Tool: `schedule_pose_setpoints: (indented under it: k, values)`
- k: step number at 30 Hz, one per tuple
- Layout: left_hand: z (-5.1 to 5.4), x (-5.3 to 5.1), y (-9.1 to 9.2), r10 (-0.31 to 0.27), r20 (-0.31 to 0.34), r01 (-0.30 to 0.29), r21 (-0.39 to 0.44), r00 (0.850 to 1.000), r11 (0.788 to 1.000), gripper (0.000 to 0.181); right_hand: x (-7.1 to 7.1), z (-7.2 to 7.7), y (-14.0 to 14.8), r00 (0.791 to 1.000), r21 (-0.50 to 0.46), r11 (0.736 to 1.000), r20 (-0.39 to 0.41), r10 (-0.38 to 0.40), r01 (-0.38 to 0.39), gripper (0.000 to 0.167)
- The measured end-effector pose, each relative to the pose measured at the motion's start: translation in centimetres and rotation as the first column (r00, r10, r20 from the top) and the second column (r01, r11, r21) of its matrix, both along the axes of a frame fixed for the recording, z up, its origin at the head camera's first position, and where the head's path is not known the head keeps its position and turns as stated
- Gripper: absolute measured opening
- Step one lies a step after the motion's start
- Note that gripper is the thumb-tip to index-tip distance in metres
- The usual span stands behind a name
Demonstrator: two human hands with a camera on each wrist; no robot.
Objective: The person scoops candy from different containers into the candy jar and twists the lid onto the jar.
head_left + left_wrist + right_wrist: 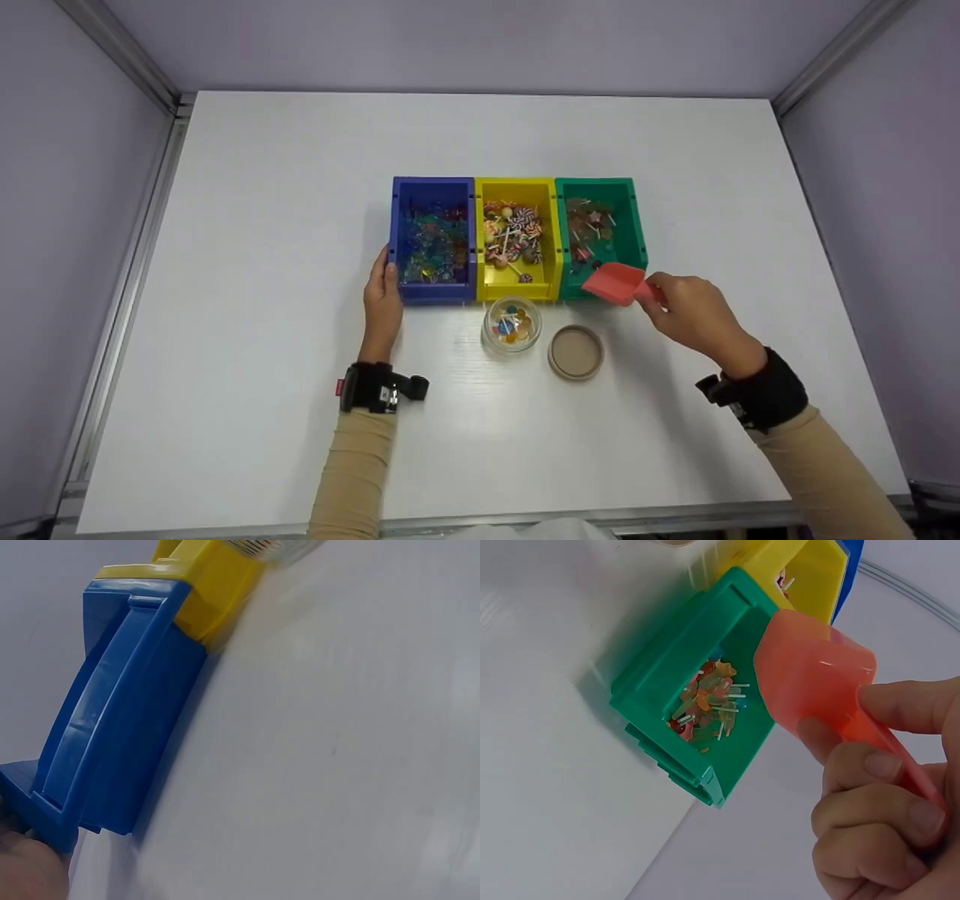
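My right hand (694, 311) grips the handle of a red scoop (616, 283), its blade over the front edge of the green bin (637, 217). In the right wrist view the fingers curl round the scoop (810, 671) above the green bin (667, 664), which holds small candy-like pieces with white sticks. Against the outer left side of the blue bin (435, 294) rests my left hand (383, 304); in the left wrist view part of that hand (30, 868) touches the blue bin's corner (142, 727). Its fingers look fairly straight.
Between the blue and green bins stands a yellow bin (517, 291) of swirled lollipops. In front are a clear jar (489, 343) with colourful pieces inside and a round lid (575, 352) lying on the white table (480, 450). Pale walls surround the table.
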State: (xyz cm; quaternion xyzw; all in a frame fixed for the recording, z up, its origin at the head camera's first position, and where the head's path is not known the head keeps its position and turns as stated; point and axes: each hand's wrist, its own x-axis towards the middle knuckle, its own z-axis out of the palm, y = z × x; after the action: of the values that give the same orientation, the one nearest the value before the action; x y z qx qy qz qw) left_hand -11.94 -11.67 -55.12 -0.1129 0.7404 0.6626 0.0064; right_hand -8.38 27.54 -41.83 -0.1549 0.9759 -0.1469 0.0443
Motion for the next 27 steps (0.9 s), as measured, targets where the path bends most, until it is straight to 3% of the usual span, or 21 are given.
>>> schedule_pose_setpoints:
  k: [7, 16, 23, 27]
  values:
    - [0.1, 0.0, -0.2, -0.012, -0.013, 0.012, -0.048, 1.000, 0.999, 0.049, -2.7, 1.1, 0.1, 0.995, 0.053, 0.997, 0.082, -0.055, 0.051, 0.027]
    - [0.0, -0.2, -0.3, -0.014, -0.022, 0.013, -0.077, 1.000, 0.997, 0.048, -5.5, 2.1, -0.7, 0.964, 0.184, 0.982, 0.253, -0.086, 0.039, 0.026]
    - [0.0, -0.2, -0.4, -0.007, -0.031, 0.004, -0.117, 1.000, 0.993, 0.047, -7.6, 2.9, -1.9, 0.927, 0.348, 0.938, 0.350, -0.137, 0.007, 0.029]
    - [-0.1, -0.3, -0.3, -0.004, -0.026, 0.001, -0.120, 1.000, 0.993, 0.047, -8.3, 3.0, -2.7, 0.916, 0.419, 0.907, 0.373, -0.146, -0.026, 0.035]
